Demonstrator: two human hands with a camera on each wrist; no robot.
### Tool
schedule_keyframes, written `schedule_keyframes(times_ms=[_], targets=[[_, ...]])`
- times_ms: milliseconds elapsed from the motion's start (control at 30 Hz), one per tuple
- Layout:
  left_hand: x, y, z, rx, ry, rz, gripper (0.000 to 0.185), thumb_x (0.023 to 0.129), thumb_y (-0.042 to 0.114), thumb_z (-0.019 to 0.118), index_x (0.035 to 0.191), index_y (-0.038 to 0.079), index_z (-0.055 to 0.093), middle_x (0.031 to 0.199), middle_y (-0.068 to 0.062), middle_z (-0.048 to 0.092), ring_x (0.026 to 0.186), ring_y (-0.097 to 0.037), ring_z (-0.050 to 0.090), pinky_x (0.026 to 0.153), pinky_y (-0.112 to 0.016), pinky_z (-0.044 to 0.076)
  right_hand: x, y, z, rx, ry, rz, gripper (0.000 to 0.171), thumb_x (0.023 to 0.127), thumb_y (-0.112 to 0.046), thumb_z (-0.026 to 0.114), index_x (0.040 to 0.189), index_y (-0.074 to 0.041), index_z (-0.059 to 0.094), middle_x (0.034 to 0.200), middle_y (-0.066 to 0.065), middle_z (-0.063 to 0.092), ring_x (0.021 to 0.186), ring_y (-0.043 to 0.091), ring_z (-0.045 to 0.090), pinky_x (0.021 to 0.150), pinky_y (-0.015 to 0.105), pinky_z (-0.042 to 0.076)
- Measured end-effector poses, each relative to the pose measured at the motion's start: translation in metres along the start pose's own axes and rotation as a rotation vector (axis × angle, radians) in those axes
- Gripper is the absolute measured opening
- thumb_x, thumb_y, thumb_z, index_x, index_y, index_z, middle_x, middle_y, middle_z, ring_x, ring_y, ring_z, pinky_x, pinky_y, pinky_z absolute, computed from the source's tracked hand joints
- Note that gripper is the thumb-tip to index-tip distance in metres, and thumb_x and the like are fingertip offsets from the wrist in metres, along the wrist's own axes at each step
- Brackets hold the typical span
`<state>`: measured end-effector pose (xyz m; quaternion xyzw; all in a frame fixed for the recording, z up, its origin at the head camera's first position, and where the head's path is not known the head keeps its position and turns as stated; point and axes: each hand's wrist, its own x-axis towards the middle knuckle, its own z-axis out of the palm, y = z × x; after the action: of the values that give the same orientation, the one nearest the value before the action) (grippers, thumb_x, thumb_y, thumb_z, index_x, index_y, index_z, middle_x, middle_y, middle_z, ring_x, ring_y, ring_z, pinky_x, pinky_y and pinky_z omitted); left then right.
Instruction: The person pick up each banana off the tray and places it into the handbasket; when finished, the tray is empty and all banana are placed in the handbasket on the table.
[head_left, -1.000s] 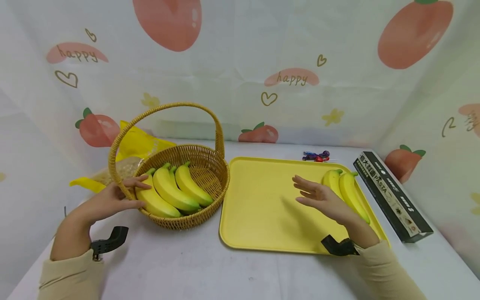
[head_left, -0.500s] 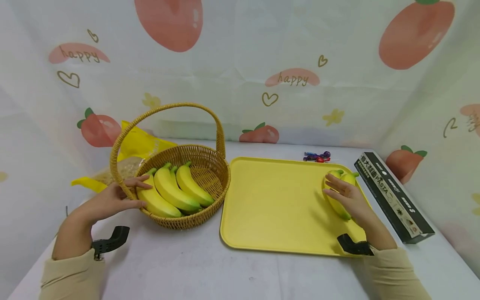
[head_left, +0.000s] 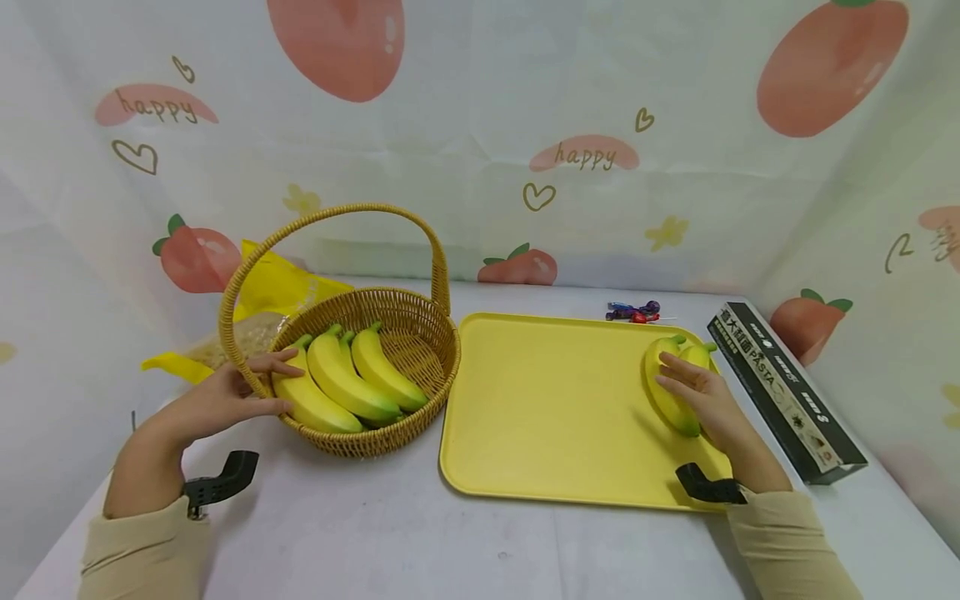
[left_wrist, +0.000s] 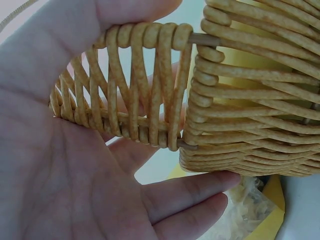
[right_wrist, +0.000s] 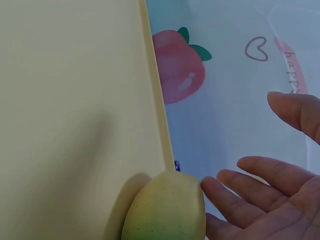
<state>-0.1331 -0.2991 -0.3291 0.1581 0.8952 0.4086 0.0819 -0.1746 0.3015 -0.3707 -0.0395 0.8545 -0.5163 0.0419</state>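
The right hand (head_left: 701, 396), brought over from mid-tray, is now being laid with straight fingers on the bananas (head_left: 670, 392) (far right of the yellow tray (head_left: 540, 408)); the basket (head_left: 408, 333) rim is being held by the left hand (head_left: 225, 400).

Wicker basket (head_left: 420, 350): woven cane, rough, matt. Tray (head_left: 547, 408): smooth yellow plastic, dull sheen. Bananas (head_left: 341, 383): smooth, slightly glossy. Pasta box (head_left: 783, 392): printed cardboard. Backdrop (head_left: 465, 142): printed cloth.

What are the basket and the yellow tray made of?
The round tan basket with a hoop handle looks like woven wicker or rattan: rounded strands wrap its rim, matte. The flat yellow rectangular tray looks like moulded plastic: one even colour, smooth, slightly shiny, with a raised rim.
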Motion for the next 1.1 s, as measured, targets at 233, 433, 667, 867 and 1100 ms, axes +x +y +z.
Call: schedule_keyframes(times_ms=[233, 433, 667, 867, 1100], targets=[[0.001, 0.0, 0.0, 0.016, 0.002, -0.006, 0.04, 0.085, 0.021, 0.068, 0.121, 0.007, 0.058, 0.148, -0.022, 0.03, 0.134, -0.048, 0.022, 0.08, -0.009, 0.041, 0.002, 0.0, 0.004, -0.077, 0.008, 0.004, 0.064, 0.096, -0.029, 0.051, 0.144, 0.005, 0.025, 0.149, 0.024, 0.025, 0.136, 0.04, 0.027, 0.098, 0.015, 0.038], [0.001, -0.002, -0.002, 0.016, 0.003, 0.023, 0.039, 0.085, 0.015, 0.067, 0.121, 0.004, 0.058, 0.147, -0.025, 0.03, 0.132, -0.051, 0.022, 0.08, -0.009, 0.041, 0.007, -0.004, 0.01, -0.165, 0.0, 0.006, 0.067, 0.094, -0.023, 0.055, 0.144, 0.008, 0.021, 0.151, 0.028, 0.016, 0.137, 0.046, 0.019, 0.108, 0.051, 0.024], [0.001, -0.003, 0.0, 0.018, 0.006, 0.009, 0.039, 0.085, 0.017, 0.067, 0.121, 0.005, 0.058, 0.147, -0.024, 0.031, 0.132, -0.05, 0.023, 0.08, -0.009, 0.041, 0.015, -0.001, 0.013, -0.232, -0.029, 0.083, 0.075, 0.092, -0.015, 0.056, 0.143, 0.013, 0.008, 0.149, 0.035, 0.0, 0.137, 0.051, 0.007, 0.108, 0.056, 0.02], [0.001, -0.003, 0.0, 0.01, 0.004, 0.009, 0.038, 0.085, 0.017, 0.067, 0.12, 0.006, 0.058, 0.148, -0.024, 0.03, 0.132, -0.05, 0.023, 0.08, -0.009, 0.041, 0.024, 0.002, 0.019, -0.258, -0.007, 0.098, 0.077, 0.089, -0.006, 0.056, 0.141, 0.016, 0.004, 0.146, 0.039, -0.006, 0.136, 0.053, 0.001, 0.108, 0.058, 0.015], [0.001, -0.001, 0.0, 0.013, 0.002, 0.0, 0.038, 0.085, 0.018, 0.067, 0.121, 0.006, 0.058, 0.148, -0.023, 0.03, 0.133, -0.049, 0.022, 0.081, -0.009, 0.04, 0.029, 0.005, 0.026, -0.235, -0.025, 0.067, 0.076, 0.089, -0.002, 0.054, 0.143, 0.013, 0.003, 0.15, 0.033, -0.008, 0.135, 0.054, 0.006, 0.107, 0.059, 0.018]])
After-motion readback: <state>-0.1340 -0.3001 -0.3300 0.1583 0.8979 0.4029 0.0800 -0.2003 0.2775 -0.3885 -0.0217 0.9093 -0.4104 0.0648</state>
